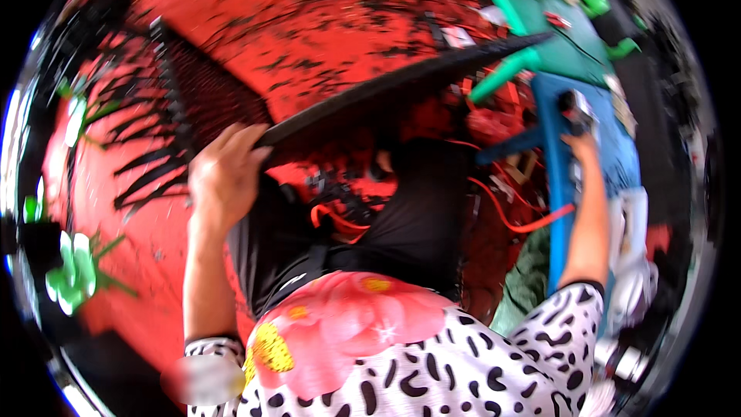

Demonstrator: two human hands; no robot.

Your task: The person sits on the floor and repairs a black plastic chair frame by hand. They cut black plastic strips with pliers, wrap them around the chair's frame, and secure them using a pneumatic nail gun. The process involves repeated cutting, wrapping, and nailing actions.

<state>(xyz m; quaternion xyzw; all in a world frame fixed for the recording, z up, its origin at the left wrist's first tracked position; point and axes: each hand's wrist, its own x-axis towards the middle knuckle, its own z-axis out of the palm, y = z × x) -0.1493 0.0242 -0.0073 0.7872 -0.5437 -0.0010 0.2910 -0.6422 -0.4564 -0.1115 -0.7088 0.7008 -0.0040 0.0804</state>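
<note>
Head view: the black sheet (386,93) runs from my left hand (229,170) at 9 o'clock out to a narrow tip between 1 and 2 o'clock. My left fingers are closed on its near edge. My right hand (580,141), just short of 3 o'clock, seems wrapped around a black-and-silver object (576,108) over the blue bench (557,154); blur keeps me from telling what it is, or how firmly I grip it.

At 10 o'clock hangs a dark, mesh-textured panel (212,93), with black strips (147,162) fanning out toward 9; whether it is one piece with the sheet, I can't tell. An orange cable (509,222) curves toward my right forearm.

I'd judge the work to be partway: the strips stand apart from one another, and black scraps (309,58) litter the red floor (193,0) around 12 o'clock, which suggests a fair amount is done. The sheet is in hand, not set down, so it looks unfinished; how much is left doesn't show.
</note>
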